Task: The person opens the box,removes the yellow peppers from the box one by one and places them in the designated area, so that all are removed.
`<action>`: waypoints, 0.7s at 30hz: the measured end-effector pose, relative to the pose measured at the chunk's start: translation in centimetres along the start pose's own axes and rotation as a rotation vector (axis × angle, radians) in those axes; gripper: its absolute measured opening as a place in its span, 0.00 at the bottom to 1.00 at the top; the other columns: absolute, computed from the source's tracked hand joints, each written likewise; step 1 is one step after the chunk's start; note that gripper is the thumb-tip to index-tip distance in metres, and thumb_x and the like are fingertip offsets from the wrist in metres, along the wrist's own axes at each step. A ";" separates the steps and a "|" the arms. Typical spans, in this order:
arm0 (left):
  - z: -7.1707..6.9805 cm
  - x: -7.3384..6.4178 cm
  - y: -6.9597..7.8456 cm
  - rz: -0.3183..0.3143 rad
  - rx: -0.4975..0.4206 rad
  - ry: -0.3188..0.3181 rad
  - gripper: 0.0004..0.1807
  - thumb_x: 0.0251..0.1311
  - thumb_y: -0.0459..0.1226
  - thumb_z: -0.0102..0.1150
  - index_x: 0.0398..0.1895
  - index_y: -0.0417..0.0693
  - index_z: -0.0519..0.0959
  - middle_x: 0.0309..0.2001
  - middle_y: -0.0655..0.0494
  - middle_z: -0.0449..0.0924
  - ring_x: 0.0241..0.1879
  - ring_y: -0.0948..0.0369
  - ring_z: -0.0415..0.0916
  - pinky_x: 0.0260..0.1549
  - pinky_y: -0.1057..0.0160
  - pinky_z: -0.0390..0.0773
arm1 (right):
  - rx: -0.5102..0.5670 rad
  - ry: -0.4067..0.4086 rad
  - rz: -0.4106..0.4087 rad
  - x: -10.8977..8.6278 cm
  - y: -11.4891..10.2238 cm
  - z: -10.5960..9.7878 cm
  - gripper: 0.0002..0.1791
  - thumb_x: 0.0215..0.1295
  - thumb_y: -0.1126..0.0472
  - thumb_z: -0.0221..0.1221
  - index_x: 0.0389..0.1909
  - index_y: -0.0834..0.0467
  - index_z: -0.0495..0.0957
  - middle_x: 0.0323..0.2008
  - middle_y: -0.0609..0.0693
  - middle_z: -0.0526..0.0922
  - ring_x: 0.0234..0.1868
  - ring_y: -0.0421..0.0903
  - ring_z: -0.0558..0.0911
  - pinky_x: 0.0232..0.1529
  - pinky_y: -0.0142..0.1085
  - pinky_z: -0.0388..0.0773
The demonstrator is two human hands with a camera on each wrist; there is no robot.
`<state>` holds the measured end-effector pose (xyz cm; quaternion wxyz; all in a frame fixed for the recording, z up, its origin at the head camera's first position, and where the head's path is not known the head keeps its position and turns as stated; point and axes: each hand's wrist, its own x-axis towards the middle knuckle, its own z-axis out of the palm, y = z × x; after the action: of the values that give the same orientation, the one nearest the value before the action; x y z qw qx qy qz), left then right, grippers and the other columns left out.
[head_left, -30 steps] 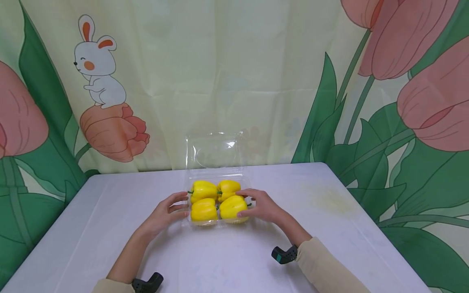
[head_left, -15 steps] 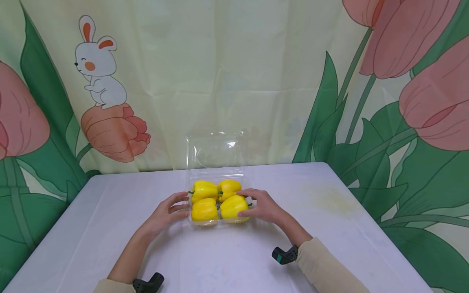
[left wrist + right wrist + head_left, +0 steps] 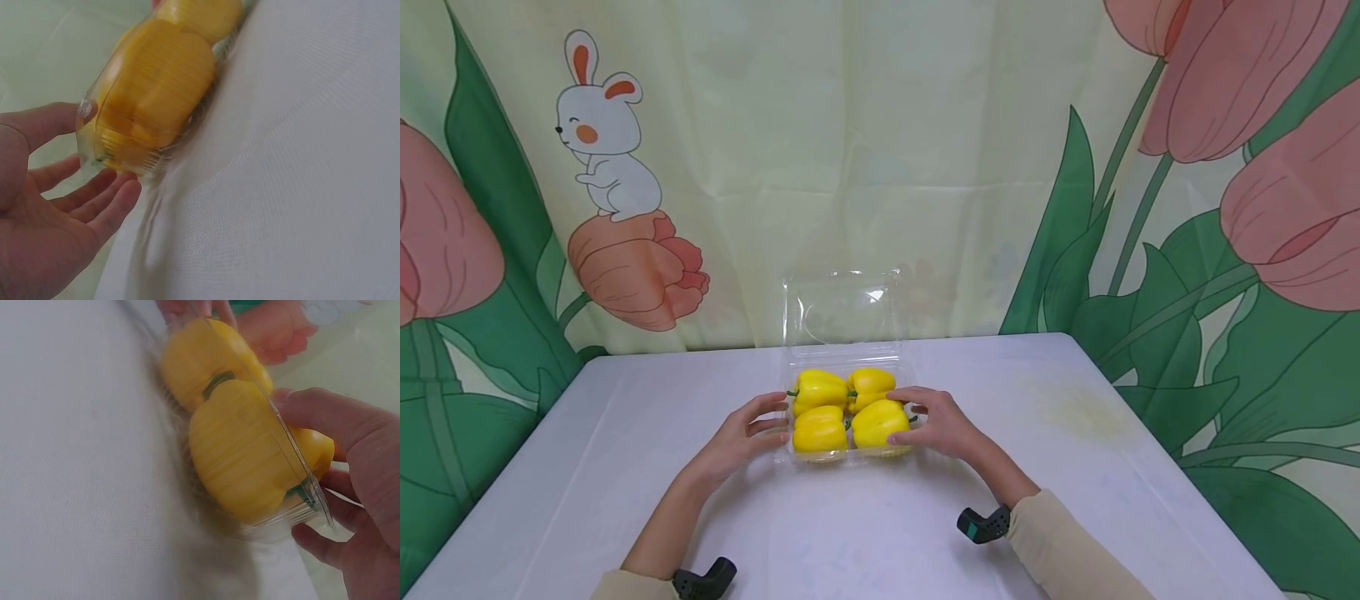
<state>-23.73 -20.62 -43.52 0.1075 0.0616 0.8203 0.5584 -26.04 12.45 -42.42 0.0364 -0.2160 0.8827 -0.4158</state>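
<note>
A clear plastic clamshell container (image 3: 850,458) lies on the table with its lid (image 3: 842,308) raised at the back. Several yellow bell peppers (image 3: 820,429) with green stems fill its base. At the left end, my left hand (image 3: 741,433) holds the container; in the left wrist view the thumb (image 3: 56,122) reaches the rim, while the other fingers curve beside the lower wall. My right hand (image 3: 943,425) holds the right end. Its thumb (image 3: 312,406) crosses the rim at the peppers, with fingertips (image 3: 312,540) outside the wall.
A white cloth covers the table (image 3: 850,542). Behind it hangs a pale curtain (image 3: 850,167) printed with tulips and a rabbit. Black devices are strapped on the left wrist (image 3: 703,579) and right wrist (image 3: 983,525).
</note>
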 end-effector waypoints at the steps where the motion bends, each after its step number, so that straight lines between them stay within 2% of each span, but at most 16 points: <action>1: 0.0 0.0 0.0 0.000 -0.001 0.001 0.38 0.59 0.44 0.64 0.71 0.54 0.60 0.70 0.45 0.62 0.67 0.44 0.65 0.61 0.48 0.74 | 0.004 0.003 0.000 0.0 0.0 0.0 0.34 0.49 0.52 0.73 0.60 0.50 0.76 0.59 0.47 0.78 0.58 0.48 0.77 0.59 0.47 0.78; 21: 0.0 0.0 -0.1 0.008 0.000 0.000 0.37 0.60 0.43 0.64 0.71 0.54 0.60 0.70 0.45 0.62 0.67 0.44 0.66 0.60 0.49 0.75 | 0.084 0.030 0.000 -0.1 0.7 0.1 0.33 0.50 0.51 0.72 0.60 0.49 0.76 0.61 0.47 0.77 0.59 0.49 0.76 0.60 0.47 0.77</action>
<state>-23.68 -20.65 -43.59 0.1053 0.0649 0.8199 0.5590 -26.18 12.80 -43.08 0.0322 -0.2080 0.8649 -0.4556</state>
